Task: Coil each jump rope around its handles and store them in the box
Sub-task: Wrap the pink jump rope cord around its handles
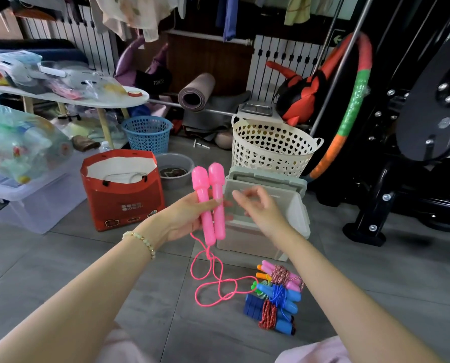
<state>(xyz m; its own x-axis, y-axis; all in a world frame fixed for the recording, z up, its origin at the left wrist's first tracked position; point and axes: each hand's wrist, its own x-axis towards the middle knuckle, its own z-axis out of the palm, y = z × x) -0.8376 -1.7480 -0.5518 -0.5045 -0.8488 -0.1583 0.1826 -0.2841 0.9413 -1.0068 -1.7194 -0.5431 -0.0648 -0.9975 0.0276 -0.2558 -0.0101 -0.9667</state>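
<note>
My left hand grips two pink jump rope handles side by side, upright, in front of me. Their pink cord hangs down from the handles and lies in loose loops on the grey floor. Just right of the handles my right hand hovers with fingers loosely curled and holds nothing. Behind both hands stands the grey-white storage box with its lid open. A pile of coiled jump ropes with blue, pink and orange handles lies on the floor in front of the box.
A red paper bag stands left of the box, with a grey basin behind it. A cream heart-hole basket, a blue basket, a clear storage bin and black gym equipment surround the floor area.
</note>
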